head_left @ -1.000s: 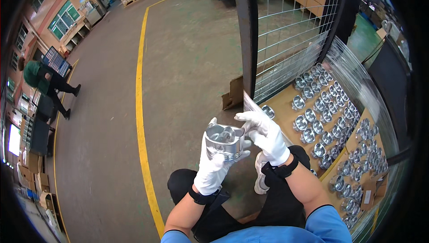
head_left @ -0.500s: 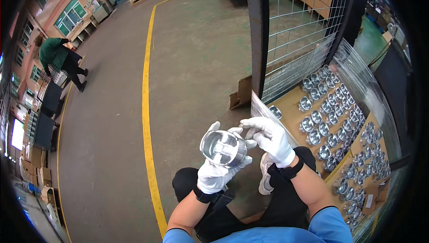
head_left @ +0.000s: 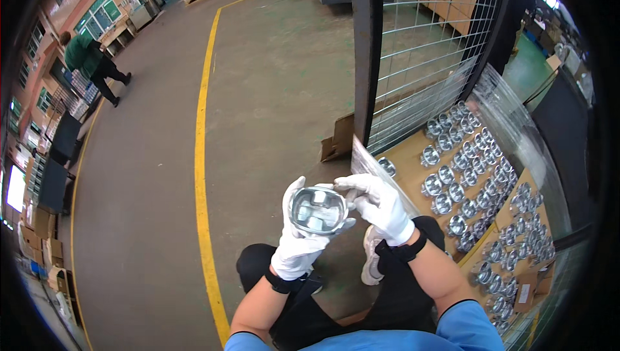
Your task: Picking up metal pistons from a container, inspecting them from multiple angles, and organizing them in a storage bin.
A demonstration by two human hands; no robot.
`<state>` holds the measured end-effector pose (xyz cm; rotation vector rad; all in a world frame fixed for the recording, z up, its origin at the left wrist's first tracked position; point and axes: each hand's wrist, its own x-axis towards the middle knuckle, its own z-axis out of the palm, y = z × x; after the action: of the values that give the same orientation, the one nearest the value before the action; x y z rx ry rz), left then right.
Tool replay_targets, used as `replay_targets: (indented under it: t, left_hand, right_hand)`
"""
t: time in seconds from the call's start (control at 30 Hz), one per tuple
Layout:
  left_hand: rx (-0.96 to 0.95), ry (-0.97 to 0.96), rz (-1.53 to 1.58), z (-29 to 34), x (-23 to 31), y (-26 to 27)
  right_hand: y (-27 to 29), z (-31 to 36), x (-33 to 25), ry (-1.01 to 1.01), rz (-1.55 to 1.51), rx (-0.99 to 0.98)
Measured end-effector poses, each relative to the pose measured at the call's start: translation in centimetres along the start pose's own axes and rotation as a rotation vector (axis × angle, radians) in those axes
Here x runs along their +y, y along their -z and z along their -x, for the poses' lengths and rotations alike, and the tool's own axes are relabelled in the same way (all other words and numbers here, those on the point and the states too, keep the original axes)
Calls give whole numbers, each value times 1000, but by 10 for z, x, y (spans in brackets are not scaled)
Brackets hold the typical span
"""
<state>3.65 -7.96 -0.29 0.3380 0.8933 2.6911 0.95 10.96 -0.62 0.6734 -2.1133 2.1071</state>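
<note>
A shiny metal piston (head_left: 318, 211) rests in my left hand (head_left: 298, 247), its hollow underside turned up toward me. White-gloved fingers wrap round its rim from the left and from below. Close against the piston's right side is my right hand (head_left: 381, 206), also gloved in white. Its index finger and thumb are drawn together near the rim. A tiny dark spot shows at those fingertips, too small to name. Both hands are held above my knees, left of a mesh cage holding many more pistons (head_left: 445, 175).
Pistons stand in rows on cardboard (head_left: 407, 189) inside the cage, whose dark post (head_left: 365, 60) and wire mesh (head_left: 433, 47) rise ahead. Clear plastic wrap (head_left: 516, 118) lines its side. A yellow line (head_left: 201, 157) crosses the floor. A person in green (head_left: 90, 60) is far left.
The piston has tipped so its hollow faces me more squarely, and my right fingers stay beside it. The view has shifted slightly. The person in green has walked farther off.
</note>
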Motion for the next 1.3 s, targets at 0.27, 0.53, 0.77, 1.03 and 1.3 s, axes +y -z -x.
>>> replay_targets:
  t: [0.27, 0.53, 0.77, 1.03, 1.3]
  left_hand:
    - [-24, 93, 44, -3, 7, -1]
    - [2, 249, 283, -5, 5, 5]
    - [165, 346, 390, -9, 3, 5]
    - [270, 358, 427, -14, 1, -4]
    - [186, 434, 463, -13, 6, 0]
  right_hand:
    - [0, 1, -2, -111, -114, -13]
    - [-6, 3, -6, -183, -159, 111]
    - [-6, 13, -6, -159, -157, 196]
    - [-8, 13, -15, -213, -178, 147]
    - [-9, 11, -10, -243, -341, 203]
